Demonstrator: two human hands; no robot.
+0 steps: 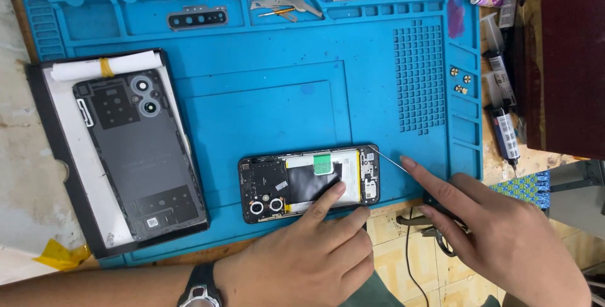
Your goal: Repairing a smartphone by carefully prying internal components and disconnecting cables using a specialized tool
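An opened black phone lies face down near the front edge of a blue repair mat, its battery and two camera lenses exposed. My left hand presses on it, index finger on the battery, thumb along the phone's near edge. My right hand holds thin metal tweezers; their tip touches the phone's right end. The phone's removed grey back cover lies inside a black box lid at the left, next to a rolled white paper with a yellow band.
Along the mat's top trays lie a camera bezel strip, metal tweezers and small parts. Brass screws sit in the right side slots. Glue syringes and a dark red box stand right of the mat. Pliers lie under my right hand.
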